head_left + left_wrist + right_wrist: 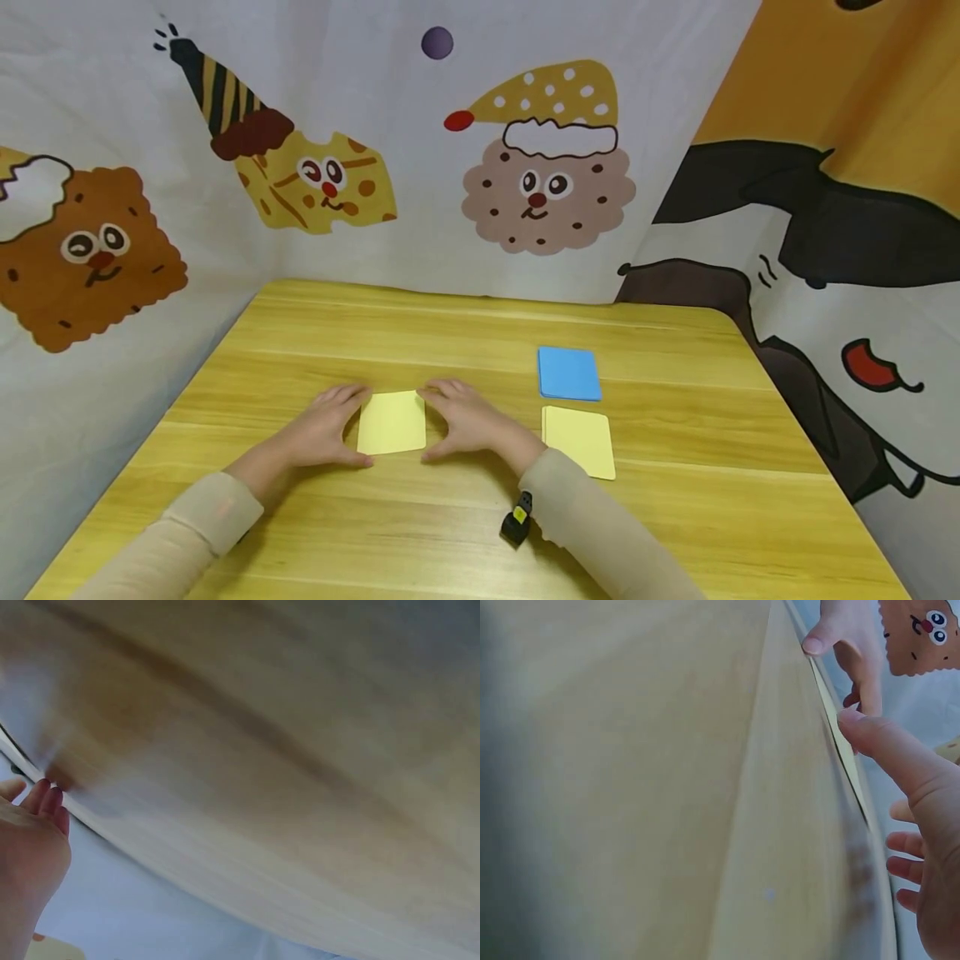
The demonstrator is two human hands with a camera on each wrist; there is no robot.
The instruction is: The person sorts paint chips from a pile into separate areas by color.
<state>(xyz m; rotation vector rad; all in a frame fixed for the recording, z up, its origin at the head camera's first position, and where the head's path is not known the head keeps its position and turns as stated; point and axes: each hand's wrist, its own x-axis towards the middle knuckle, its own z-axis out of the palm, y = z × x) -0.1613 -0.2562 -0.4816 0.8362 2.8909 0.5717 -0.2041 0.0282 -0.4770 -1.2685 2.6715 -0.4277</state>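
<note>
Wooden table (465,533), unmarked yellow sheet (392,422)

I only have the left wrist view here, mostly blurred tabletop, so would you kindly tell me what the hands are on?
Observer: Both hands frame a yellow sheet lying flat on the table; left hand at its left edge, right hand at its right.
Operator: Thank you. Is there other paper?
Observer: Yes, a blue stack and a yellow stack lie to the right, untouched.
Operator: Are the fingers lifting the sheet?
Observer: Right wrist view shows the right thumb at the sheet's edge.
</note>
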